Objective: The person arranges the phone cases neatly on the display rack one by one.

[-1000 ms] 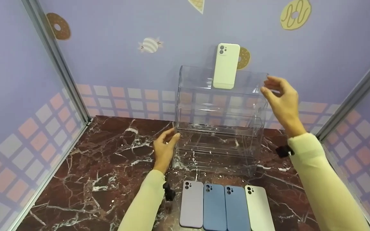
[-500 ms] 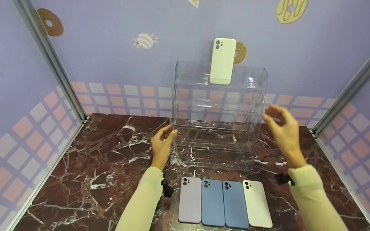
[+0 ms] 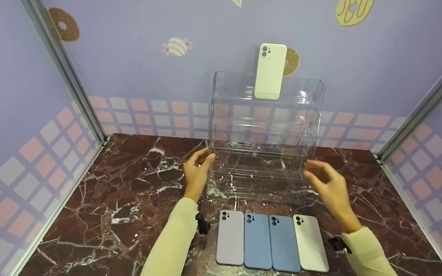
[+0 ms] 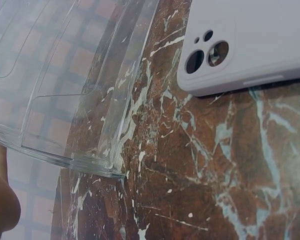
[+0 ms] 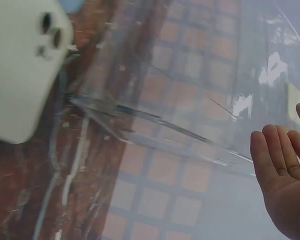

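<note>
On the left side, the dark marbled table [image 3: 102,230] stretches below the patterned wall. The left hand [image 3: 197,174] is placed at the left side of the clear tiered stand [image 3: 259,134]; its thumb and fingers reach the edge there. If it really squeezes this edge, I cannot tell. A small dark wrist camera [image 3: 202,224] sits at this sleeve.

More to the right, on the table in front of the stand, a row of phone cases begins with the lilac case [image 3: 230,237], then the first blue case [image 3: 258,241]. All in this row lie flat, with their camera holes toward the stand. Behind them stands the stand itself, and in its top tier, about in the middle, there is the upright pale case [image 3: 271,71]. The row continues with the second blue case [image 3: 284,243] and ends with the white case [image 3: 310,243].

At the far right is the right hand [image 3: 328,188], beside the lower part of the stand. Its fingers are rather straight and hold nothing; if they touch the plastic is not clear. The two hands are well apart, with the stand between them.

In my judgement, the step is to keep the stand steady and straight. For this it is good to press both sides equally, low and gently, because a hard push could tilt it and disturb the upright case. The wrists should also keep away from the row.
</note>
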`<state>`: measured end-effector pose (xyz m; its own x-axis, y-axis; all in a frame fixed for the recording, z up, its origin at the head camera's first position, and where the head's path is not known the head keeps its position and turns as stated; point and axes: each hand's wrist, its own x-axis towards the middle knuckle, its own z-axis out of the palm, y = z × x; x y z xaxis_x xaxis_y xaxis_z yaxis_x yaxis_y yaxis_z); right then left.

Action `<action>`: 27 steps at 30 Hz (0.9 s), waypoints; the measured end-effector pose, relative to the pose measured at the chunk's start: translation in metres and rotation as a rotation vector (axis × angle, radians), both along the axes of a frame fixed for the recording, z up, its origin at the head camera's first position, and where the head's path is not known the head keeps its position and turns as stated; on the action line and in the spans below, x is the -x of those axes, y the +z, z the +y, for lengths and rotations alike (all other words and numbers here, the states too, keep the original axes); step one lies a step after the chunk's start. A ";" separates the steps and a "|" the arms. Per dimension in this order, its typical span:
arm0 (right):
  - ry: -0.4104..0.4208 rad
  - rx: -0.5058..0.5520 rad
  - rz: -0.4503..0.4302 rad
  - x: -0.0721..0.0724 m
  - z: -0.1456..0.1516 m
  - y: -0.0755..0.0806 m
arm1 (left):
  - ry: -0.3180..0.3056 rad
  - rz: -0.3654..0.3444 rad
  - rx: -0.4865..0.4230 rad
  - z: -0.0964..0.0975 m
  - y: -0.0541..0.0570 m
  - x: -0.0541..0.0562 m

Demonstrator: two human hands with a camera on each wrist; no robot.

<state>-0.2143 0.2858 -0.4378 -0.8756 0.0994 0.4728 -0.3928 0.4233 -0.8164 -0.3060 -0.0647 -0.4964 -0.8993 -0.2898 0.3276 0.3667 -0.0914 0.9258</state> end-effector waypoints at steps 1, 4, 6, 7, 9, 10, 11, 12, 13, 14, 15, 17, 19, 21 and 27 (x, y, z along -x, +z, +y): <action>0.007 -0.019 -0.013 -0.003 0.002 -0.004 | 0.000 0.002 0.000 0.001 0.000 0.000; 0.031 -0.067 -0.043 -0.007 0.012 -0.019 | 0.004 0.002 -0.004 0.002 0.001 0.001; 0.048 -0.090 -0.063 -0.009 0.021 -0.029 | 0.006 0.002 -0.005 0.002 0.001 0.002; 0.051 -0.109 -0.075 -0.010 0.026 -0.033 | 0.006 0.001 -0.006 0.002 0.001 0.002; 0.059 -0.144 -0.100 -0.013 0.034 -0.041 | 0.004 -0.002 -0.010 0.003 0.000 0.002; 0.065 -0.159 -0.116 -0.015 0.038 -0.045 | 0.004 -0.001 -0.009 0.003 0.000 0.002; 0.067 -0.181 -0.133 -0.017 0.042 -0.048 | 0.005 -0.002 -0.008 0.003 0.000 0.003; 0.071 -0.203 -0.152 -0.019 0.045 -0.051 | 0.007 -0.003 -0.008 0.004 0.000 0.003; 0.080 -0.220 -0.174 -0.021 0.048 -0.054 | 0.006 -0.002 -0.008 0.004 0.000 0.003; 0.089 -0.236 -0.196 -0.023 0.050 -0.057 | 0.005 0.001 -0.008 0.004 -0.001 0.004; 0.099 -0.251 -0.216 -0.025 0.052 -0.059 | 0.005 0.004 -0.007 0.004 -0.001 0.004; 0.122 -0.284 -0.257 -0.027 0.055 -0.062 | 0.008 0.008 -0.008 0.004 -0.001 0.004; 0.157 -0.322 -0.297 -0.029 0.057 -0.064 | 0.011 0.008 -0.009 0.004 -0.002 0.003; 0.202 -0.351 -0.336 -0.031 0.060 -0.066 | 0.019 0.008 -0.011 0.003 -0.003 0.002; 0.321 -0.374 -0.404 -0.034 0.069 -0.072 | 0.014 0.025 -0.015 0.002 -0.004 0.001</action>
<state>-0.1803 0.3547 -0.5096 -0.9508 -0.3056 0.0505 -0.2391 0.6207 -0.7467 -0.3067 -0.0631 -0.5006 -0.8870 -0.3069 0.3451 0.3906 -0.1001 0.9151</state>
